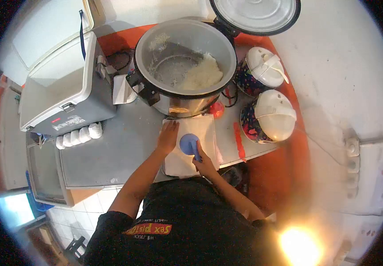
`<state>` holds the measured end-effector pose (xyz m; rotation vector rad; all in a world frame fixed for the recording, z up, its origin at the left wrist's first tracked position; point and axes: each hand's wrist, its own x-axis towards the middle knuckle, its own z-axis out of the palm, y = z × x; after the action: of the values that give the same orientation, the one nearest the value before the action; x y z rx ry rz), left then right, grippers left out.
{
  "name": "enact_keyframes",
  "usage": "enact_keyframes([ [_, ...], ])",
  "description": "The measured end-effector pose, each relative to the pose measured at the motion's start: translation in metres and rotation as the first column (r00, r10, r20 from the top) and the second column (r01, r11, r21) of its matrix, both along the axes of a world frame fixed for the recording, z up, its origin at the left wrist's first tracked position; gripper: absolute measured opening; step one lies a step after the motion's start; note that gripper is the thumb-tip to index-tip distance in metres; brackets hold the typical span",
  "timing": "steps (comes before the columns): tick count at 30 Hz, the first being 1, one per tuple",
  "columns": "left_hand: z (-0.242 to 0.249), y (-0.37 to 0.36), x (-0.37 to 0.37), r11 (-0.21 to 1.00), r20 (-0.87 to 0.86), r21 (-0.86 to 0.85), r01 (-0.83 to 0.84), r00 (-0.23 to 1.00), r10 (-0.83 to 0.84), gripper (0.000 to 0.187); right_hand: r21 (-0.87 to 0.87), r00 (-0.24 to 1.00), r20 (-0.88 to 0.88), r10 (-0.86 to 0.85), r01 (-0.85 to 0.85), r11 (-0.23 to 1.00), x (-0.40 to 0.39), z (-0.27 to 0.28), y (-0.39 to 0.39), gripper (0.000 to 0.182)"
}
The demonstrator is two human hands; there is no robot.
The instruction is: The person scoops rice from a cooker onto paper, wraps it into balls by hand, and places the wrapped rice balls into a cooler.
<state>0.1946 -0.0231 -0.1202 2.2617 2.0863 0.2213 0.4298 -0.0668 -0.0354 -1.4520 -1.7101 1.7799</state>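
Observation:
My right hand (205, 165) is closed round the handle of a blue rice paddle (189, 144), whose round flat head lies over a stack of pale paper sheets (176, 164). On the left side of the same sheets rests my left hand (168, 136), fingers stretched out and flat, holding nothing. Just beyond the sheets stands a large open rice cooker (173, 99). White rice (204, 74) is heaped at the right inside its pot, with grains stuck to the far wall.
An open grey cool box (85, 95) stands at the left, several white wrapped bundles (79, 135) in front of it. Two lidded containers with dark patterned sides (254, 116) (247, 79) stand at the right. A red strip (239, 142) lies near the table's front edge.

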Motion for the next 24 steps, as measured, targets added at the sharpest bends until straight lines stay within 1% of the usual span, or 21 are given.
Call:
enact_keyframes([
  [1, -0.010, 0.001, 0.003, 1.000, -0.002, 0.004, -0.005, 1.000, 0.005, 0.063, -0.038, 0.993, -0.094, -0.073, 0.069, 0.997, 0.003, 0.005, 0.003, 0.092],
  [2, -0.021, -0.005, 0.008, 0.999, -0.027, 0.039, 0.029, 0.999, -0.028, 0.060, -0.038, 0.993, -0.096, -0.068, 0.064, 0.997, 0.008, 0.007, 0.008, 0.092],
  [4, -0.018, -0.011, 0.015, 0.995, -0.057, 0.073, 0.061, 0.997, -0.057, 0.058, 0.255, 0.969, -0.032, -0.246, 0.246, 0.935, 0.023, 0.001, 0.023, 0.089],
  [5, -0.011, -0.015, 0.019, 0.995, 0.019, 0.088, 0.053, 0.998, -0.055, 0.057, 0.398, 0.941, 0.108, -0.320, 0.254, 0.881, 0.033, -0.011, 0.034, 0.086],
  [6, -0.001, -0.017, 0.022, 0.994, 0.096, 0.102, 0.044, 0.994, -0.053, 0.055, 0.581, 0.914, 0.157, -0.373, 0.220, 0.784, 0.041, -0.006, 0.046, 0.084],
  [7, 0.007, -0.017, 0.025, 0.994, 0.093, 0.098, 0.043, 0.994, -0.052, 0.055, 0.590, 0.922, 0.129, -0.365, 0.224, 0.776, 0.051, -0.005, 0.059, 0.082],
  [9, 0.022, -0.009, 0.030, 0.995, 0.419, -0.019, -0.093, 0.903, 0.092, 0.056, 0.598, 0.930, 0.098, -0.354, 0.229, 0.768, 0.069, -0.006, 0.087, 0.081],
  [11, 0.023, 0.008, 0.034, 0.991, 0.374, 0.024, -0.134, 0.920, 0.115, 0.058, 0.896, 0.879, 0.236, -0.413, -0.032, 0.444, 0.081, -0.020, 0.114, 0.080],
  [12, 0.024, 0.015, 0.035, 0.983, 0.332, 0.068, -0.171, 0.933, 0.139, 0.060, 0.895, 0.882, 0.234, -0.410, -0.030, 0.445, 0.083, -0.026, 0.122, 0.080],
  [13, 0.026, 0.021, 0.035, 0.982, 0.329, 0.068, -0.174, 0.934, 0.143, 0.060, 0.758, 0.839, 0.325, -0.437, 0.045, 0.650, 0.084, -0.031, 0.129, 0.075],
  [14, 0.027, 0.026, 0.035, 0.978, 0.353, 0.040, -0.203, 0.919, 0.176, 0.054, 0.575, 0.797, 0.420, -0.434, 0.136, 0.807, 0.084, -0.037, 0.136, 0.071],
  [15, 0.029, 0.030, 0.033, 0.973, 0.375, 0.009, -0.232, 0.903, 0.212, 0.049, 0.573, 0.801, 0.418, -0.429, 0.134, 0.809, 0.086, -0.053, 0.144, 0.071],
  [16, 0.035, 0.033, 0.029, 0.972, 0.371, 0.005, -0.236, 0.903, 0.218, 0.049, 0.749, 0.764, 0.400, -0.506, 0.045, 0.661, 0.089, -0.075, 0.153, 0.064],
  [17, 0.047, 0.034, 0.025, 0.979, 0.299, 0.025, -0.200, 0.936, 0.184, 0.040, 0.877, 0.731, 0.362, -0.578, -0.056, 0.478, 0.090, -0.088, 0.157, 0.057],
  [18, 0.058, 0.030, 0.024, 0.986, 0.227, 0.037, -0.161, 0.962, 0.149, 0.032, 0.871, 0.732, 0.368, -0.573, -0.056, 0.488, 0.080, -0.074, 0.153, 0.057],
  [19, 0.069, 0.021, 0.023, 0.987, 0.227, 0.020, -0.162, 0.962, 0.153, 0.032, 0.831, 0.780, 0.323, -0.536, 0.037, 0.555, 0.058, -0.035, 0.143, 0.061],
  [20, 0.081, 0.010, 0.021, 0.990, 0.212, 0.121, -0.067, 0.976, 0.040, 0.026, 0.776, 0.821, 0.271, -0.503, 0.123, 0.619, 0.036, -0.004, 0.132, 0.064],
  [21, 0.086, 0.001, 0.020, 0.975, 0.187, 0.220, 0.030, 0.980, -0.072, 0.021, 0.766, 0.884, 0.227, -0.409, 0.098, 0.636, 0.019, 0.006, 0.121, 0.063],
  [22, 0.082, -0.007, 0.020, 0.977, 0.189, 0.209, 0.031, 0.979, -0.072, 0.021, 0.759, 0.934, 0.176, -0.312, 0.074, 0.647, 0.002, 0.012, 0.109, 0.063],
  [23, 0.076, -0.018, 0.021, 0.986, 0.183, -0.026, 0.166, 0.970, -0.158, 0.021, 0.732, 0.928, 0.343, -0.147, -0.166, 0.661, -0.013, 0.021, 0.095, 0.062],
  [24, 0.070, -0.029, 0.021, 0.923, 0.197, -0.254, 0.289, 0.950, -0.243, 0.021, 0.668, 0.867, 0.499, 0.016, -0.396, 0.630, -0.024, 0.025, 0.080, 0.062],
])
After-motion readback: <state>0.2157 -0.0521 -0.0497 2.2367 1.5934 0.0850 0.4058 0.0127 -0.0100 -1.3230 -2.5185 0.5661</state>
